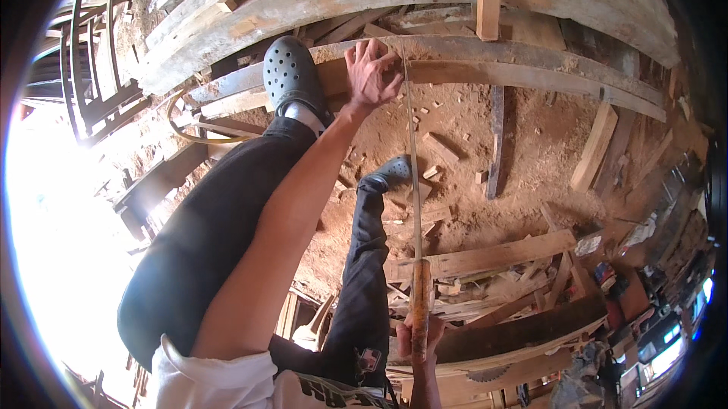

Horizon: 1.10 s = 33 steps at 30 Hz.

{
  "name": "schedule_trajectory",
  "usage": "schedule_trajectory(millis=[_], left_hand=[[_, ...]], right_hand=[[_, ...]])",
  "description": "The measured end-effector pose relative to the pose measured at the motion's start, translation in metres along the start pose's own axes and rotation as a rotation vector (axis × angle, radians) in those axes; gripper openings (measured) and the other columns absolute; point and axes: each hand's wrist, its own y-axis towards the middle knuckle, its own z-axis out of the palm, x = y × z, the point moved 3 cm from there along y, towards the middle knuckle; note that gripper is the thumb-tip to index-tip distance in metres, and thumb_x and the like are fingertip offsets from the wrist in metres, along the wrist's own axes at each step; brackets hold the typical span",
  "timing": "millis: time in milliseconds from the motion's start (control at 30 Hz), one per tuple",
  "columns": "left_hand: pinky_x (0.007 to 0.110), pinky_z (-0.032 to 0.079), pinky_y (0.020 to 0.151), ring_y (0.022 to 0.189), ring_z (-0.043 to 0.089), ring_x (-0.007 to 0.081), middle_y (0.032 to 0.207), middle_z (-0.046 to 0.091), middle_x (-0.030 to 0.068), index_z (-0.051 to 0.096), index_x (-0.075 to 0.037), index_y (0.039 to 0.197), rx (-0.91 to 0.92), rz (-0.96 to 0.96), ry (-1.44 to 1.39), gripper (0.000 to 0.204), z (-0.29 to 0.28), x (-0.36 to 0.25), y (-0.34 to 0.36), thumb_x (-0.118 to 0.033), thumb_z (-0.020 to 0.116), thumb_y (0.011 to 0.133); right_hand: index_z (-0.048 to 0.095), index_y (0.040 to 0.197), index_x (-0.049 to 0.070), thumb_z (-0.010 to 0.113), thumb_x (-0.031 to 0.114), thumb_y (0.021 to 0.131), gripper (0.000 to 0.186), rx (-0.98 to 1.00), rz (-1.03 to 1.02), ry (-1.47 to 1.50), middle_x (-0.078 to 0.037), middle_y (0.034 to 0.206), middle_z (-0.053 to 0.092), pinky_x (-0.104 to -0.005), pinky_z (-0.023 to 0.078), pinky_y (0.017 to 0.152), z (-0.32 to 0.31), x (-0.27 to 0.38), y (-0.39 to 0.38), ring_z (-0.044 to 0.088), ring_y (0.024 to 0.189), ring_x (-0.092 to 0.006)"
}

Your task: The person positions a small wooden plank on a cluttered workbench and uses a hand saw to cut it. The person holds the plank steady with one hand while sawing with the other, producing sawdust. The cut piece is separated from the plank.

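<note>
- The saw (415, 189) runs away from the right grip (433, 333), its far end over the beam (462, 49), just to the right of the left grip (371, 75).
- The beam lies crosswise, well ahead of the right grip and directly under the left one; whether the blade sits in a cut cannot be told.
- The right grip is closed around the saw's handle (421, 288), fingers on its left side, the forearm coming in from the lower edge.
- The left arm reaches out straight; its grip rests on the beam with fingers bent and thumb pointing toward the blade. Whether it clasps the wood or only presses on it cannot be told.
- The saw shows nearly edge-on: a thin, pale, straight line of blade, with a worn brown handle mottled orange.
- The beam is long and narrow, greyish on top and browner on the side toward the person.
- Left of the left grip, a grey clog (290, 72) stands on the beam; a second clog (393, 170) is on the ground (470, 121), between the two grips.
- Beyond the left grip lie wide planks (364, 0); wood scraps (440, 147) lie nearer, to the right of the blade.
</note>
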Motion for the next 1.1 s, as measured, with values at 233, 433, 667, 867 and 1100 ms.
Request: schedule_trajectory(millis=[233,433,667,867,1100], left_hand=[[0.048,0.032,0.094,0.104,0.048,0.0294,0.100,0.050,0.0070,0.067,-0.017,0.082,-0.022,-0.002,-0.009,0.027,0.002,0.002,0.002,-0.032,0.070,0.060],[0.049,0.031,0.094,0.105,0.048,0.0293,0.100,0.050,0.0068,0.067,-0.017,0.080,-0.036,-0.004,-0.031,0.023,0.002,0.001,0.000,-0.029,0.069,0.061],[0.047,0.032,0.092,0.103,0.048,0.0284,0.100,0.052,0.0067,0.067,-0.016,0.080,-0.068,0.013,-0.037,0.023,0.003,0.003,-0.001,-0.028,0.069,0.060],[0.046,0.032,0.091,0.101,0.048,0.0281,0.098,0.051,0.0062,0.066,-0.016,0.079,-0.089,0.022,-0.041,0.024,0.003,0.003,-0.001,-0.029,0.070,0.059],[0.048,0.032,0.092,0.103,0.048,0.0305,0.103,0.052,0.0082,0.069,-0.017,0.093,-0.071,0.032,0.005,0.038,0.004,0.006,-0.001,-0.036,0.071,0.060]], right_hand=[[0.051,0.063,0.009,0.069,0.008,0.072,0.020,0.046,0.404,0.378,-0.002,0.053,0.049,-0.0297,0.040,0.046,-0.024,0.025,0.006,0.050,0.046,-0.0159],[0.055,0.061,0.010,0.074,0.024,0.078,0.029,-0.031,0.606,0.565,-0.005,0.049,0.050,-0.0340,0.042,0.044,-0.040,0.025,-0.006,0.056,0.045,-0.0206],[0.052,0.073,0.005,0.068,0.012,0.085,0.021,-0.072,0.656,1.001,-0.003,0.057,0.048,-0.0307,0.035,0.045,-0.012,-0.016,0.051,0.040,0.044,-0.0136],[0.053,0.077,0.006,0.069,0.010,0.081,0.018,-0.011,0.336,0.506,-0.003,0.062,0.050,-0.0318,0.040,0.052,0.007,-0.032,0.086,0.047,0.053,-0.0149],[0.057,0.082,0.006,0.067,0.009,0.079,0.011,-0.068,0.306,0.476,-0.003,0.066,0.051,-0.0321,0.041,0.054,0.017,-0.039,0.088,0.049,0.054,-0.0168]])
